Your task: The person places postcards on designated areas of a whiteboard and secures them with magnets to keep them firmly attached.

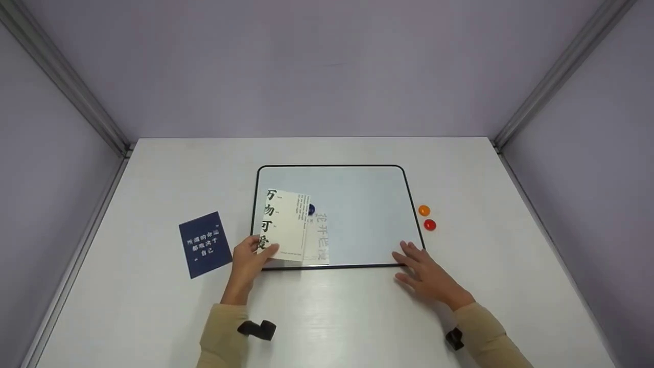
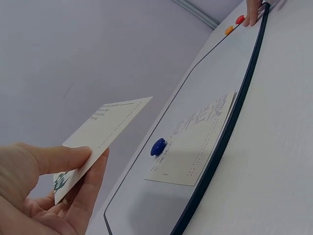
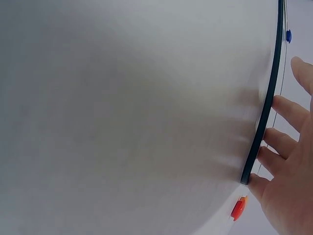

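My left hand (image 1: 248,263) pinches a cream card (image 1: 288,227) with dark printed characters between thumb and fingers, raised above the whiteboard's left part. Under and beside it, a second pale card (image 1: 319,245) lies on the whiteboard (image 1: 363,204). In the left wrist view, a blue round magnet (image 2: 158,147) sits at that second card's edge. My right hand (image 1: 429,278), fingers spread and fairly straight, is at the board's near right corner. The right wrist view shows its fingertips (image 3: 281,104) along the dark frame (image 3: 264,117).
Left of the board, a dark blue card (image 1: 206,245) with white characters lies on the white table (image 1: 317,317). An orange magnet (image 1: 424,210) and a red magnet (image 1: 430,225) sit just beyond the board's right edge. Walls enclose the table at the back and sides.
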The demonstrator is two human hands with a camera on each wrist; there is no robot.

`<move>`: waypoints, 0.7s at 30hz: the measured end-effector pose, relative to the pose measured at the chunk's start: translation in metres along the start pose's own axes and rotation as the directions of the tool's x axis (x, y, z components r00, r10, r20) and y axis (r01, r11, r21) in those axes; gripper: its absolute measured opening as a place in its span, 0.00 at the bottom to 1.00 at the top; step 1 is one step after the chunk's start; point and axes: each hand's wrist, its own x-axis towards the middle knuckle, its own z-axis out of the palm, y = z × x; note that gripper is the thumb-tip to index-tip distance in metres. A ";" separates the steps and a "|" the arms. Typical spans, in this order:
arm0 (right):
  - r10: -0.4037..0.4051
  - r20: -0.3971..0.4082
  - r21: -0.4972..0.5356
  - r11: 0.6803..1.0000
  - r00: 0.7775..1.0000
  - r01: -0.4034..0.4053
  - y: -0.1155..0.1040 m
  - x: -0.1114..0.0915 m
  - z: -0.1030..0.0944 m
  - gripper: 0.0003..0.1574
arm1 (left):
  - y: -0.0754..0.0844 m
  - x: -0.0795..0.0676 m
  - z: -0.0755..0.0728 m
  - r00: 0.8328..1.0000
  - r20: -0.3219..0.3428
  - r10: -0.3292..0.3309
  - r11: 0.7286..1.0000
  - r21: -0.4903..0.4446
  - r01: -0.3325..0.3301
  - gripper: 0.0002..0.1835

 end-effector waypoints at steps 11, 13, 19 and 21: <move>-0.001 0.007 0.003 1.000 1.000 0.001 0.000 -0.001 -0.001 0.37 | 0.000 0.000 0.011 0.999 0.027 -0.035 0.999 0.010 0.035 0.23; -0.002 0.005 0.001 1.000 1.000 0.002 0.000 -0.001 -0.001 0.37 | -0.001 0.000 0.013 0.999 0.034 -0.035 0.999 0.004 0.035 0.23; 0.014 0.016 -0.002 1.000 1.000 -0.014 0.000 0.000 -0.001 0.38 | -0.002 0.000 0.021 0.998 0.052 -0.035 0.999 -0.023 0.036 0.23; 0.016 0.027 -0.011 1.000 1.000 -0.016 0.000 0.000 -0.002 0.39 | -0.002 0.001 0.024 0.998 0.049 -0.034 0.999 -0.031 0.035 0.22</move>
